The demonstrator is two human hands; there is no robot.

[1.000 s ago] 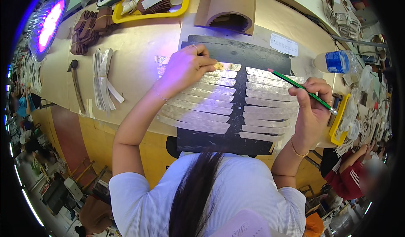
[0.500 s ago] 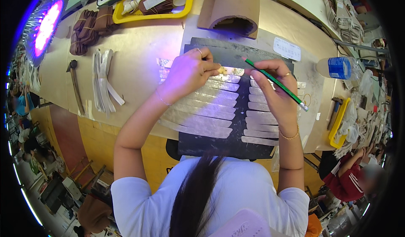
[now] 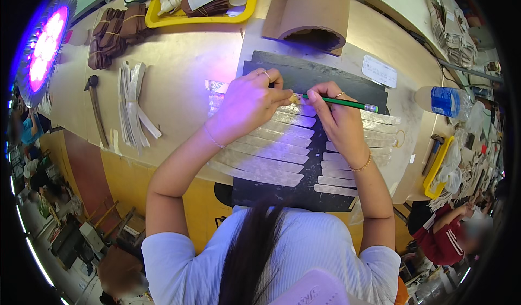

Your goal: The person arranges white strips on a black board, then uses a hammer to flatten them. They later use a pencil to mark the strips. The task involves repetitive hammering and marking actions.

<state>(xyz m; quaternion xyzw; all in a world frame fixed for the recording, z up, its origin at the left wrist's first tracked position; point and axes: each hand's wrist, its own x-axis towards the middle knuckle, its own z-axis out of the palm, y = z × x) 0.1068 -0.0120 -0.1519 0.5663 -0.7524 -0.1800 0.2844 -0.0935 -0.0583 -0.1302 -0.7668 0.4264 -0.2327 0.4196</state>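
Workbench top of pale wood (image 3: 184,82) fills the middle of the frame, washed violet by a round purple lamp (image 3: 46,41) at the upper left. A dark rectangular cutting mat (image 3: 304,185) is laid at centre, with pale translucent strips (image 3: 260,161) arranged in rows on it. The left hand (image 3: 247,107) is pressed on the top strips, fingers curled. The right hand (image 3: 339,123) is closed around a green pencil (image 3: 336,102), whose tip is just beside the left fingertips. A yellow tray (image 3: 190,20) is seen at the top, a blue-capped plastic bottle (image 3: 442,99) at the right.
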